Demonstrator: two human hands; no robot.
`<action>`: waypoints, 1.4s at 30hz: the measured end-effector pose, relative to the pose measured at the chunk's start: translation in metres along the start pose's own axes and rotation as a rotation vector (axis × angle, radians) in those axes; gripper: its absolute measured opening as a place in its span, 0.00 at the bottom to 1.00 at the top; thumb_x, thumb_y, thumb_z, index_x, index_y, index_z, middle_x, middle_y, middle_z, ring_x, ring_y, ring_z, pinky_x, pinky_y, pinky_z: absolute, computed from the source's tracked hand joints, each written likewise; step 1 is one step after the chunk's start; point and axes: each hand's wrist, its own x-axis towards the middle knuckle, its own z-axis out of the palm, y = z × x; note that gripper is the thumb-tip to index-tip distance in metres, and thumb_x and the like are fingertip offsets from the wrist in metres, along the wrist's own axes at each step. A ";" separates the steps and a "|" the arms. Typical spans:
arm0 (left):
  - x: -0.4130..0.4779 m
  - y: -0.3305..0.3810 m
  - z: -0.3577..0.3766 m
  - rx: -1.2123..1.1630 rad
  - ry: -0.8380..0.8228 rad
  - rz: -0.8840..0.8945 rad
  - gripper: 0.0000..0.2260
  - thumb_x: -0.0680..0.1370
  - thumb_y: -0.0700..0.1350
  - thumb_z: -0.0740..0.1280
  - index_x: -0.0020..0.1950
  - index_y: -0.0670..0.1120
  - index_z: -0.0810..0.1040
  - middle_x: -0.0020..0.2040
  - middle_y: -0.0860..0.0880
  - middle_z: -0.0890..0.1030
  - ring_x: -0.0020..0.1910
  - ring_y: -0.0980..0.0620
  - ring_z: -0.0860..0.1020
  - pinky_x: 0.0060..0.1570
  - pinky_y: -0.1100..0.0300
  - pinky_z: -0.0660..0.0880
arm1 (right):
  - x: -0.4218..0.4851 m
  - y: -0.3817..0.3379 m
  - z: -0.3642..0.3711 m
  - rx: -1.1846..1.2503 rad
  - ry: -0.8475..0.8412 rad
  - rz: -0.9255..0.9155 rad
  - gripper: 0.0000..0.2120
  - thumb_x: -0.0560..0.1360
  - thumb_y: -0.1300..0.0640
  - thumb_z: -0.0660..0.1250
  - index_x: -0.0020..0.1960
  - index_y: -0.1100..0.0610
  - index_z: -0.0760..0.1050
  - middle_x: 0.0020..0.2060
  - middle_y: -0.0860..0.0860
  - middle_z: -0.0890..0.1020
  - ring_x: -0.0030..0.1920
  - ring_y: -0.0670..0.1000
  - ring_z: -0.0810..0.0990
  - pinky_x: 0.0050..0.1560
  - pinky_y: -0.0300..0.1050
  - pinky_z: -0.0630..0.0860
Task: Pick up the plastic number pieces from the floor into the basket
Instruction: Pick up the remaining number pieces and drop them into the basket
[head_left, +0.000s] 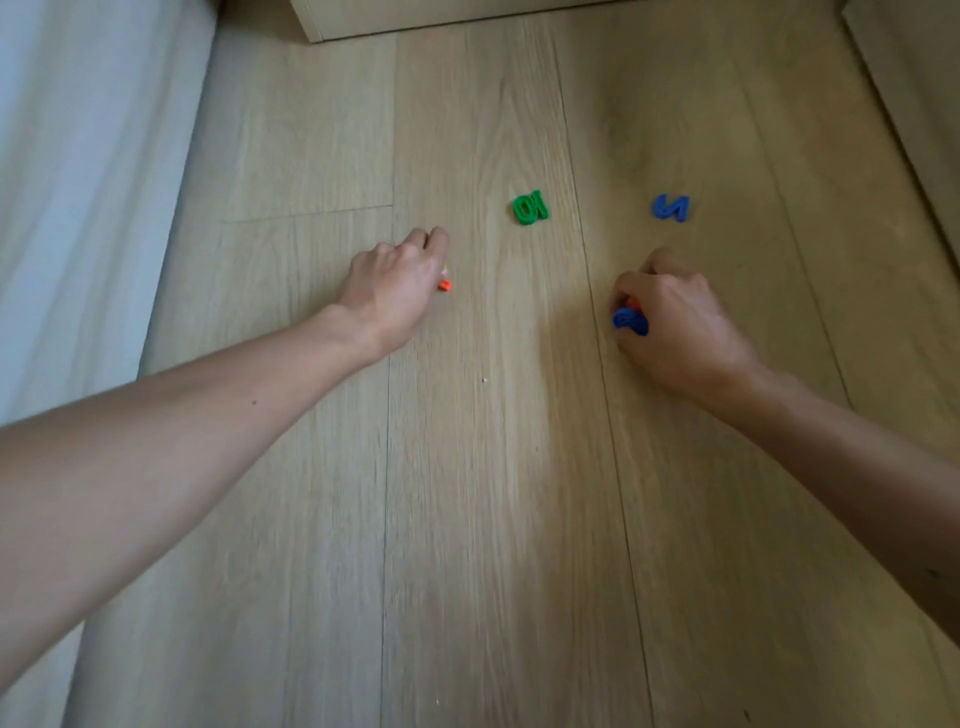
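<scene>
Reaching for the green number (530, 208) at twelve o'clock on the floor (467, 519), the left hand (395, 283) gripping an orange piece (444, 285), or right hand (670, 312) gripping a blue piece (629, 319), could spill its load.

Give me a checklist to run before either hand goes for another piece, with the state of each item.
1. Left hand has a firm hold on the orange piece: ok.
2. Right hand has a firm hold on the held blue piece: ok.
3. Green piece lies free on the floor, ahead between the hands: ok.
4. Loose blue piece lies free beyond the right hand: ok.
5. Basket in sight for dropping: not ok, it is out of view.
6. Room in either hand for one more piece: cannot tell.
</scene>
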 end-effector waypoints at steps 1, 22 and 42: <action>0.001 -0.001 0.003 0.017 0.007 0.020 0.10 0.82 0.45 0.60 0.58 0.39 0.69 0.52 0.38 0.77 0.42 0.33 0.80 0.30 0.51 0.65 | 0.002 0.000 0.000 -0.005 -0.003 -0.006 0.09 0.73 0.66 0.71 0.52 0.57 0.79 0.52 0.52 0.72 0.52 0.54 0.76 0.45 0.43 0.71; 0.087 0.037 -0.019 -0.219 0.228 0.182 0.15 0.82 0.53 0.58 0.52 0.41 0.73 0.46 0.40 0.76 0.40 0.34 0.77 0.34 0.49 0.70 | 0.098 0.051 -0.049 -0.025 0.122 0.021 0.09 0.72 0.63 0.72 0.52 0.58 0.83 0.51 0.56 0.76 0.45 0.49 0.76 0.36 0.27 0.62; 0.114 0.060 -0.007 -0.059 0.027 0.076 0.18 0.82 0.52 0.60 0.61 0.38 0.72 0.56 0.38 0.76 0.50 0.34 0.78 0.39 0.50 0.68 | 0.110 0.059 -0.041 -0.012 0.081 0.061 0.11 0.72 0.63 0.71 0.54 0.57 0.83 0.44 0.50 0.77 0.44 0.48 0.77 0.34 0.31 0.64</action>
